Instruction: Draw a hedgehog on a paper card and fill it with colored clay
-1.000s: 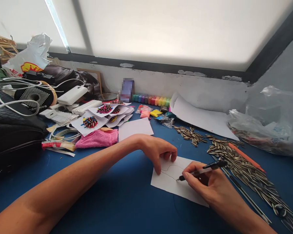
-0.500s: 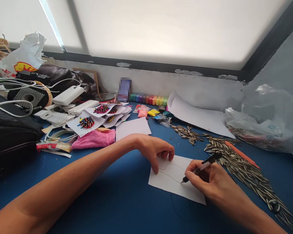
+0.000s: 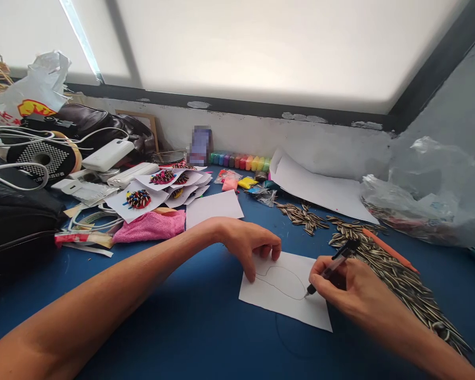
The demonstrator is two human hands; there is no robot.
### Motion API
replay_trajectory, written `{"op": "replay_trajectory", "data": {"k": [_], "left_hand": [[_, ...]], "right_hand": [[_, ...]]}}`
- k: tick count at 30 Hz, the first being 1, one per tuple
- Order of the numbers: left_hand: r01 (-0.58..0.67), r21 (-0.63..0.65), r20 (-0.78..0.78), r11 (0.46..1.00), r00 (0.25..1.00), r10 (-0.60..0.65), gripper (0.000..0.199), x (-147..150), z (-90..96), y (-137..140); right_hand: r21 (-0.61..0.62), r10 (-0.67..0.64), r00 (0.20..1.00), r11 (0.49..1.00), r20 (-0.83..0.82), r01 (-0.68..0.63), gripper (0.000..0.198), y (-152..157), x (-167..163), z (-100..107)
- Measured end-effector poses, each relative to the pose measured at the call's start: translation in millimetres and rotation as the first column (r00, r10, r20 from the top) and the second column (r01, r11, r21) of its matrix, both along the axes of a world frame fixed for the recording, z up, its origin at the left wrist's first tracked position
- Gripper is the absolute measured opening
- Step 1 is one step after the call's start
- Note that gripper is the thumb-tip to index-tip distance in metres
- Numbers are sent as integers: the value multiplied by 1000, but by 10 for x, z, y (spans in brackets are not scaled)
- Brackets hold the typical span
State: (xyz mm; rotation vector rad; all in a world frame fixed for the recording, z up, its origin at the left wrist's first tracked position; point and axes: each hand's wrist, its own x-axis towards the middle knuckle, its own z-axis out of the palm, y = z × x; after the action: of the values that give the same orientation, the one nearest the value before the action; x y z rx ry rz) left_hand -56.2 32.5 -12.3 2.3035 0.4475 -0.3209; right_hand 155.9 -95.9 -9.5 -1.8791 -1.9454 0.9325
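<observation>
A small white sheet of paper [image 3: 285,306] lies on the blue table [image 3: 206,327] with a thin curved outline drawn on it. My left hand [image 3: 250,245] presses its fingertips on the sheet's upper left part. My right hand [image 3: 346,285] grips a black pen [image 3: 332,264], whose tip touches the paper at the right end of the drawn line.
Sunflower seeds [image 3: 391,274] spread along the right, with an orange pencil [image 3: 390,249] and plastic bags [image 3: 431,200] beyond. At the back lie white papers [image 3: 320,187], coloured clay pots [image 3: 239,161], a pink cloth [image 3: 150,224], papers with beadwork [image 3: 138,199], and black bags with cables [image 3: 27,179] on the left.
My right hand has moved the pen rightward along the paper, lengthening the curved line. My left hand stays pressed on the sheet.
</observation>
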Motion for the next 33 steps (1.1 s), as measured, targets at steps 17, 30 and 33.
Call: {"op": "replay_trajectory", "data": {"k": [17, 30, 33], "left_hand": [[15, -22, 18, 1000, 1000, -14, 56, 3, -5, 16], [41, -37, 31, 998, 999, -40, 54, 4, -7, 43], [45, -40, 35, 998, 998, -44, 54, 5, 0, 44]], "right_hand": [[164, 23, 988, 986, -153, 2, 30, -41, -114, -84], [286, 34, 953, 957, -301, 57, 23, -111, -289, -371], [322, 46, 962, 946, -268, 44, 24, -110, -314, -395]]}}
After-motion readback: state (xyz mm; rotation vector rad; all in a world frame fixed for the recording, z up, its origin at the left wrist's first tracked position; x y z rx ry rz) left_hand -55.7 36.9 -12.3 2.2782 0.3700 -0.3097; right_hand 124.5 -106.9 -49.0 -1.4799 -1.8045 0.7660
